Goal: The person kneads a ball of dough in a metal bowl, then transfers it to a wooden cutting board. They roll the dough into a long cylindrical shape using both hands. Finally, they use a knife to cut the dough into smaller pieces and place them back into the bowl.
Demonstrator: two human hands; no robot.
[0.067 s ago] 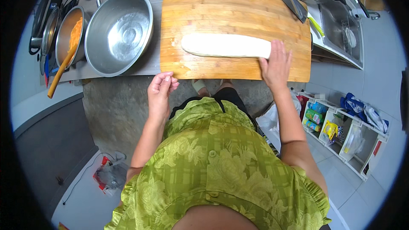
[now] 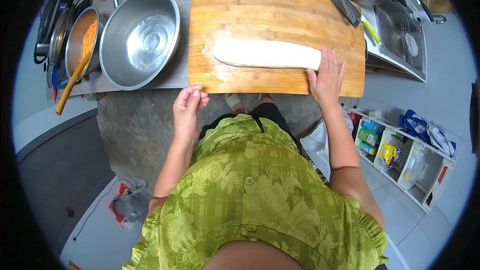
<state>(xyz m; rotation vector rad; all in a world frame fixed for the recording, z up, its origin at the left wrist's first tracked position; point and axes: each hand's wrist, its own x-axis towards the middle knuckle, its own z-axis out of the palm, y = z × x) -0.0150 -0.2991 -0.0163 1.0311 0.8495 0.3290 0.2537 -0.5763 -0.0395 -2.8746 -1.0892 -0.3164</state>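
Observation:
A long white log of dough (image 2: 265, 53) lies crosswise on the wooden board (image 2: 270, 10), with a rounded left end. My right hand (image 2: 327, 77) is at the log's right end, fingers stretched out and thumb near its front side. The hand touches the dough without gripping it and partly hides that end. By the board's front left corner is my left hand (image 2: 189, 107), its fingers curled and the thumb pressed to the fingertips. Nothing shows between them. A few dough smears cling to the board left of the log.
Left of the board stands a large steel bowl (image 2: 140, 40). Beyond it, a smaller bowl (image 2: 97, 20) holds orange mash and a wooden-handled tool (image 2: 75, 82). A cleaver (image 2: 342, 5) lies across the board's far right corner, near a green-handled knife (image 2: 371, 30) and the sink (image 2: 400, 35).
My right hand has shifted slightly to the right, and the dough's right end reaches a little farther that way. My left hand stays nearly where it was.

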